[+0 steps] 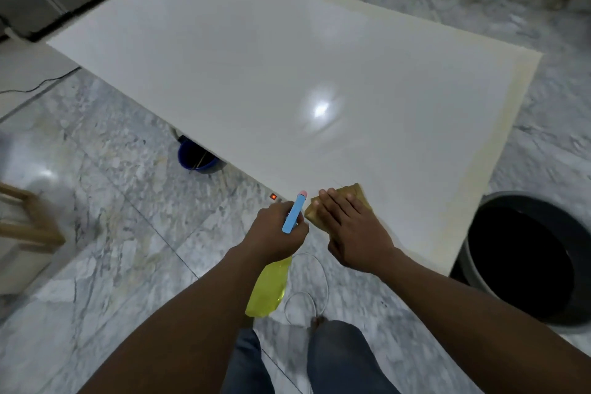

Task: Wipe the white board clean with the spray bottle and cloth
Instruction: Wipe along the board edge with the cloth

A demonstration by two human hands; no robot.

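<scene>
A large white board lies flat, raised above the marble floor, and fills most of the view. My left hand grips a spray bottle by its neck; the body is yellow, the head blue with a pink tip pointing at the board's near corner. My right hand lies flat with straight fingers on a tan cloth, pressing it on the board's near corner. Most of the cloth is hidden under the hand.
A blue bucket sits under the board's left edge. A black round bin stands on the floor at the right. Wooden furniture legs are at the left and far back. A thin cable loops on the floor by my feet.
</scene>
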